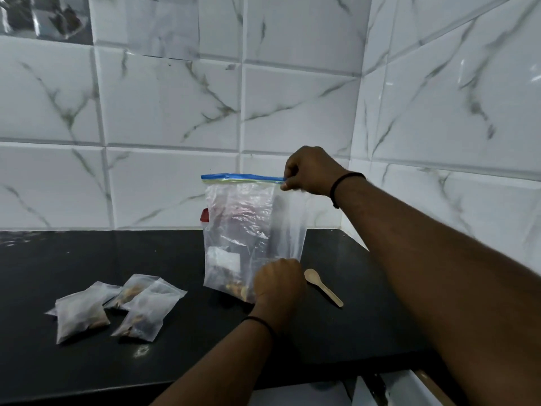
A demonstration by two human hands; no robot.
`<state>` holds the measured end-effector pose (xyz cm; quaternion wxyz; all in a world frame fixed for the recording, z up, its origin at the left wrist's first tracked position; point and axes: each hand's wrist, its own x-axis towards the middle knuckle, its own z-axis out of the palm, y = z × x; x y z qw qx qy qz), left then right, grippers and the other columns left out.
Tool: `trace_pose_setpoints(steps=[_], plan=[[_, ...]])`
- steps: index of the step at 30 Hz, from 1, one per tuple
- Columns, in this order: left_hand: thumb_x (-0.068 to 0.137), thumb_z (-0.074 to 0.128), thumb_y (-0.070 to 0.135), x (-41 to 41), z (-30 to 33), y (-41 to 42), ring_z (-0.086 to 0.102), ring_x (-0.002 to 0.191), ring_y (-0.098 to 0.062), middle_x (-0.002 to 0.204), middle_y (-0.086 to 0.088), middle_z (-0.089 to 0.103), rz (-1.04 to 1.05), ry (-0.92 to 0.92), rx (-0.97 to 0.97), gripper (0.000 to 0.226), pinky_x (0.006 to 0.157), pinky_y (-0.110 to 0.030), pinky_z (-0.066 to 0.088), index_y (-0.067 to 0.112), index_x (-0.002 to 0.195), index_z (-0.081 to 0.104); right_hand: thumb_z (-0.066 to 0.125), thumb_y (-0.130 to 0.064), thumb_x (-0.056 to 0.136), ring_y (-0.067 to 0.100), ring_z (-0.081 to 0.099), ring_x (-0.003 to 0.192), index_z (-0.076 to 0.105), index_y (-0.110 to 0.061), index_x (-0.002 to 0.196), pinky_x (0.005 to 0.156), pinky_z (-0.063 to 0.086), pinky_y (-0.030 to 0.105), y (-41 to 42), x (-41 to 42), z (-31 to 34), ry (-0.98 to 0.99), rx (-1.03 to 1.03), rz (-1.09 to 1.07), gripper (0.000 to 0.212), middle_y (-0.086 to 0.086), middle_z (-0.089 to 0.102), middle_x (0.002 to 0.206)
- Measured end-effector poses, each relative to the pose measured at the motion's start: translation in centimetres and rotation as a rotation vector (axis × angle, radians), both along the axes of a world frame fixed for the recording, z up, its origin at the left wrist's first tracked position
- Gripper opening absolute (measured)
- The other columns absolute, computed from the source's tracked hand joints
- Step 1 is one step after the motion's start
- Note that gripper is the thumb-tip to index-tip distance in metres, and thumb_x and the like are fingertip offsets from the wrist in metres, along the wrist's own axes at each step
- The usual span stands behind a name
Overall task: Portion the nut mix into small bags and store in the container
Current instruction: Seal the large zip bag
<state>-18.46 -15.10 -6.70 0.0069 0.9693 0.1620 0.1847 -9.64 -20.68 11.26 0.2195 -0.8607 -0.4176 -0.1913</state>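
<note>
A large clear zip bag (248, 224) with a blue seal strip stands upright on the black counter (87, 370). A little nut mix lies in its bottom corner. My right hand (310, 171) pinches the right end of the seal strip at the top. My left hand (278, 284) grips the bag's lower right corner against the counter. Three small translucent bags (117, 309) holding nuts lie in a loose pile to the left. A container with a red lid (204, 215) is mostly hidden behind the large bag.
A small wooden spoon (322, 285) lies on the counter just right of the bag. White marble tiled walls close in at the back and on the right. The counter's front edge runs under my arms.
</note>
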Motion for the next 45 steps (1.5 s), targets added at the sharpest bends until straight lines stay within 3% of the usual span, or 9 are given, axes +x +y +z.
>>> trace_pose_setpoints(steps=[8, 12, 16, 20, 27, 31, 35, 42, 45], plan=[[0.094, 0.015, 0.07, -1.2, 2.3, 3.5, 0.052, 0.051, -0.014, 0.056, 0.004, 0.051, -0.244, -0.582, -0.216, 0.069, 0.054, -0.026, 0.043, 0.022, 0.061, 0.05, 0.075, -0.021, 0.084, 0.018, 0.065, 0.066, 0.073, -0.02, 0.079, 0.07, 0.054, 0.032, -0.5, 1.0, -0.1, 0.036, 0.106, 0.02, 0.006, -0.001, 0.072, 0.076], [0.094, 0.05, 0.05, -0.5, 6.1, 10.4, 0.057, 0.086, -0.031, 0.086, -0.007, 0.058, 0.087, -1.103, -0.397, 0.035, 0.073, -0.04, 0.042, 0.017, 0.084, 0.058, 0.07, -0.015, 0.088, 0.014, 0.063, 0.068, 0.069, -0.026, 0.081, 0.06, 0.048, 0.026, -1.6, 1.9, -2.9, 0.117, 0.21, 0.027, 0.014, 0.0, 0.073, 0.079], [0.086, 0.068, 0.056, -0.9, 8.2, 15.7, 0.053, 0.117, -0.03, 0.129, -0.016, 0.052, 0.262, -0.91, -0.892, 0.063, 0.093, -0.043, 0.043, 0.009, 0.125, 0.053, 0.065, -0.011, 0.091, 0.008, 0.057, 0.065, 0.069, -0.021, 0.086, 0.065, 0.045, 0.025, -2.3, 2.8, -5.0, 0.18, 0.353, 0.031, 0.011, -0.002, 0.069, 0.075], [0.09, 0.068, 0.045, -1.2, 7.2, 16.9, 0.071, 0.092, -0.036, 0.097, -0.021, 0.072, -0.196, -0.855, -1.249, 0.044, 0.078, -0.042, 0.06, 0.001, 0.092, 0.067, 0.071, -0.013, 0.088, 0.012, 0.057, 0.069, 0.072, -0.018, 0.085, 0.07, 0.053, 0.035, -2.4, 3.2, -5.7, 0.223, 0.463, 0.045, 0.006, 0.001, 0.069, 0.077], [0.099, 0.061, 0.028, -0.5, 6.9, 15.7, 0.066, 0.064, -0.023, 0.075, -0.011, 0.066, -0.286, -0.947, -1.431, 0.024, 0.06, -0.031, 0.057, 0.008, 0.086, 0.064, 0.07, -0.03, 0.092, 0.018, 0.063, 0.07, 0.064, -0.016, 0.094, 0.064, 0.048, 0.029, -3.7, 3.3, -7.9, 0.713, 0.857, 0.102, 0.016, 0.009, 0.07, 0.094], [0.102, 0.055, 0.024, 0.5, 8.3, 14.3, 0.041, 0.043, -0.017, 0.056, -0.004, 0.044, -0.17, -1.029, -1.415, 0.035, 0.043, -0.021, 0.038, 0.011, 0.069, 0.051, 0.056, -0.029, 0.101, 0.011, 0.06, 0.059, 0.062, -0.016, 0.086, 0.058, 0.046, 0.025, -3.1, 2.9, -9.3, 0.842, 1.024, 0.112, 0.021, -0.001, 0.066, 0.073], [0.095, 0.05, 0.018, 1.8, 9.1, 15.3, 0.041, 0.069, -0.024, 0.06, -0.003, 0.039, 0.048, -0.975, -1.176, 0.036, 0.059, -0.026, 0.039, 0.015, 0.06, 0.041, 0.051, -0.033, 0.101, 0.011, 0.039, 0.045, 0.056, -0.017, 0.074, 0.042, 0.028, 0.02, -1.1, 3.0, -8.7, 0.815, 1.089, -0.043, 0.033, 0.0, 0.051, 0.062], [0.088, 0.052, 0.011, 1.3, 10.4, 16.9, 0.059, 0.085, -0.035, 0.087, -0.012, 0.059, 0.179, -0.493, -0.775, 0.014, 0.084, -0.044, 0.054, 0.003, 0.1, 0.054, 0.058, -0.023, 0.095, 0.02, 0.058, 0.083, 0.055, -0.017, 0.098, 0.076, 0.045, 0.032, -2.3, 4.2, -9.5, 0.325, 0.658, -0.246, 0.008, -0.002, 0.061, 0.09], [0.091, 0.051, 0.011, 0.7, 10.7, 16.9, 0.064, 0.097, -0.034, 0.103, -0.012, 0.068, 0.124, -0.416, -0.529, 0.019, 0.085, -0.04, 0.052, 0.005, 0.105, 0.062, 0.06, -0.037, 0.096, 0.022, 0.061, 0.09, 0.067, -0.009, 0.086, 0.08, 0.047, 0.034, -3.2, 4.5, -9.3, 0.208, 0.419, -0.238, 0.031, 0.002, 0.069, 0.093]])
